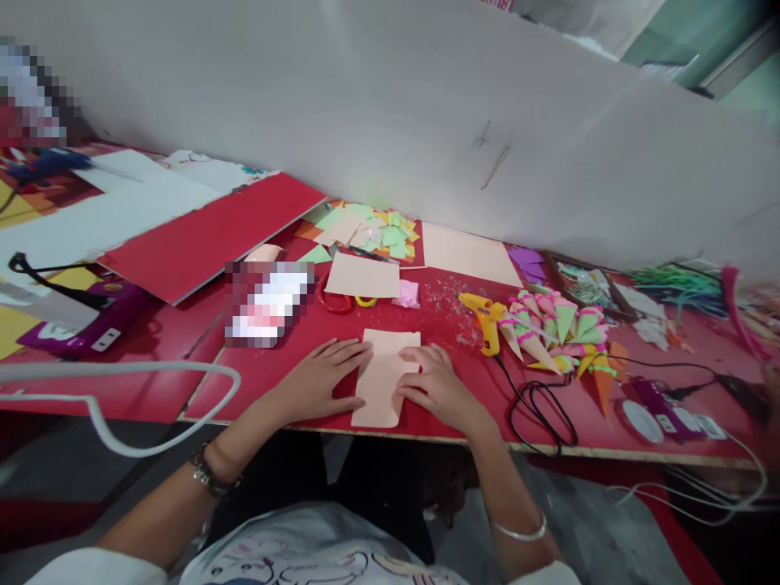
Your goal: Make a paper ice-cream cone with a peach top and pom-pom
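A peach sheet of paper [383, 378] lies on the red table [256, 382] near its front edge. My left hand [322, 378] rests flat on the sheet's left edge, fingers stretched out toward the paper. My right hand [435, 382] lies on the sheet's right side, fingers spread and pressing it down. Neither hand holds anything.
A yellow glue gun [484, 317] with a black cord lies right of my hands, beside a pile of paper cones [557, 333]. Red-handled scissors [335, 302], more peach sheets [362, 276] and coloured paper scraps [371, 231] sit behind. A red board [213, 231] is left.
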A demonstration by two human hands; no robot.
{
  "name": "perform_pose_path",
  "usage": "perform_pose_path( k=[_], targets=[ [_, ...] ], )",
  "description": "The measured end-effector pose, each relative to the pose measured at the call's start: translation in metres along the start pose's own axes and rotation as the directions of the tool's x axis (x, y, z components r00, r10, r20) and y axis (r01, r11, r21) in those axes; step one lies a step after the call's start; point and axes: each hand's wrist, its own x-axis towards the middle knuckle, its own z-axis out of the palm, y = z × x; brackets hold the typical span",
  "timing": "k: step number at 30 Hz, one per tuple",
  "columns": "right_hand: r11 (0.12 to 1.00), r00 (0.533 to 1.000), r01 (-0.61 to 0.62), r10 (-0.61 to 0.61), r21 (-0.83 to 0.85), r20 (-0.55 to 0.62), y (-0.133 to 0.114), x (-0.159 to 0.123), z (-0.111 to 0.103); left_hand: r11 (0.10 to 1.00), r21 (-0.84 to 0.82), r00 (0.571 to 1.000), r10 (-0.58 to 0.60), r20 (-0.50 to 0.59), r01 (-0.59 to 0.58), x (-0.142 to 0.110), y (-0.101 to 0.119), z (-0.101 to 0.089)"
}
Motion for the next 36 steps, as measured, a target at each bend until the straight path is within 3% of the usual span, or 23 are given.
perform_pose_path(
  k=[3,10,17,25,36],
  targets=[
    [0.997,0.998,0.033,-0.038,0.077,0.058,0.006,0.017,0.002,1.000,-0.016,1.000,-0.014,0.014,0.014,0.000,0.001,-0.001],
    [0.996,0.999,0.049,-0.050,0.073,0.011,0.015,0.043,0.018,0.998,0.004,0.998,-0.063,-0.027,0.064,0.001,0.005,0.004],
    [0.998,0.996,0.017,-0.022,-0.056,-0.084,0.012,0.046,0.030,0.998,0.033,0.997,-0.051,-0.065,0.054,0.001,0.007,0.009],
    [0.984,0.996,0.000,-0.016,-0.179,-0.090,0.011,0.048,0.035,0.997,0.027,0.995,-0.070,-0.069,0.072,0.001,0.007,0.010],
    [0.976,0.996,-0.035,0.015,-0.216,-0.092,0.010,0.050,0.036,0.994,0.059,0.994,-0.084,-0.071,0.088,-0.001,0.008,0.011]
  ],
)
